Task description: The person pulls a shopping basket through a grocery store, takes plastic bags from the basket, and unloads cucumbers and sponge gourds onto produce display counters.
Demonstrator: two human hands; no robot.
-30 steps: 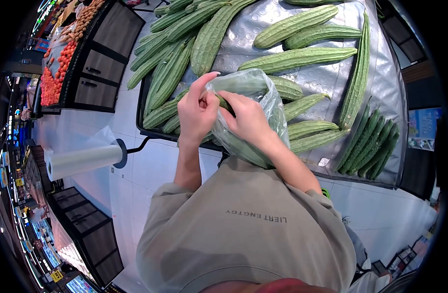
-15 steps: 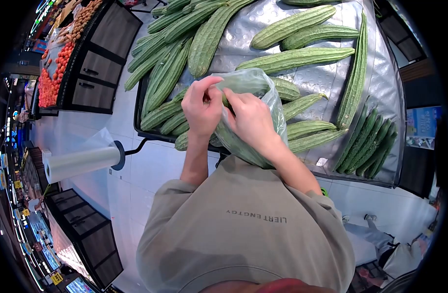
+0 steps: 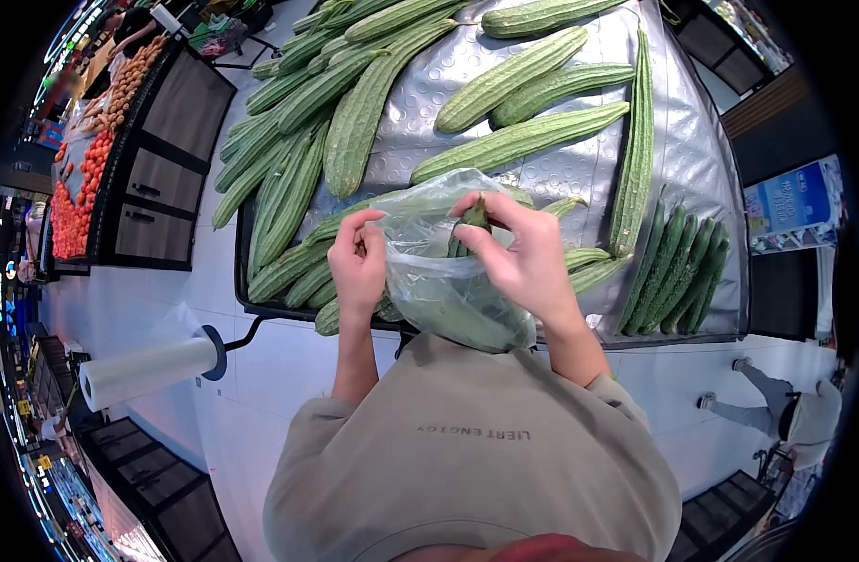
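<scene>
A clear plastic bag (image 3: pixel 453 300) hangs in front of my shirt at the near edge of the display, its mouth spread. My left hand (image 3: pixel 358 267) is closed in a pinch on the bag's left rim. On the right, my right hand (image 3: pixel 528 258) grips the dark green end of a ridged gourd (image 3: pixel 471 225) at the bag's mouth. The gourd's lower part is hard to make out through the plastic. Loose ridged gourds (image 3: pixel 518 140) lie just beyond the bag, on the silver padded sheet (image 3: pixel 406 117).
More ridged gourds (image 3: pixel 289 201) are heaped at the left of the display. Dark green cucumbers (image 3: pixel 678 272) lie at its right corner. A roll of plastic bags (image 3: pixel 148 373) sticks out at the left on a black arm. A person (image 3: pixel 790 412) stands on the floor at the right.
My hands have moved apart and the bag's mouth has widened between them. The gourd's end now shows in my right hand. The whole view has shifted a little.
</scene>
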